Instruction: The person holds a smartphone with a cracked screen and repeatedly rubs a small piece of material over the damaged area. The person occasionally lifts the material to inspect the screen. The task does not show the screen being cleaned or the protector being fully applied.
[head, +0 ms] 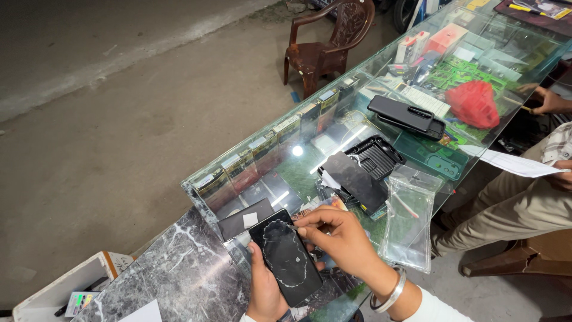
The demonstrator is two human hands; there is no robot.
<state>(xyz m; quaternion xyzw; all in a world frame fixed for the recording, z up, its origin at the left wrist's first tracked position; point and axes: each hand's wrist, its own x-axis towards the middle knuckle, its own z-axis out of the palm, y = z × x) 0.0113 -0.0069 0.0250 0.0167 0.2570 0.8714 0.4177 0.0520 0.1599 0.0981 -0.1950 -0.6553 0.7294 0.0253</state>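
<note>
Left hand (pixel 264 290), bottom centre of the frame, grips a black phone (pixel 286 257) from below, fingers wrapped round its lower left edge, the phone tilted face up over the bench (pixel 179 262). Right hand (pixel 339 237) comes in from the lower right, thumb and forefinger pinched shut at the phone's upper right corner; whether they hold a small tool or a film edge, cannot tell. A metal bangle (pixel 390 290) sits on that wrist.

Risks, as judged from here:
- The phone rests on a one-handed hold, partly beyond the marble edge and above glass. A slip of the left fingers could drop it onto the glass top.
- Pulling hard at the corner could twist the phone out of the hold or crack the front further.
- The bangle could knock the clear plastic bag (pixel 410 216) lying just right of the hand.

The phone: flat, dark, glossy front, with a pale irregular ring across most of the face, like a lifted film or an air pocket, and a small light speck near the middle.

Beyond the hands: a dark flat panel (pixel 356 179) and a black phone case (pixel 377 156) at frame centre, a black flip cover (pixel 407 115) above them, a red bag (pixel 473 102) upper right. Another person's hand holds a sheet of paper (pixel 515 164) at the right edge. A brown plastic chair (pixel 328 42) stands at top centre.
</note>
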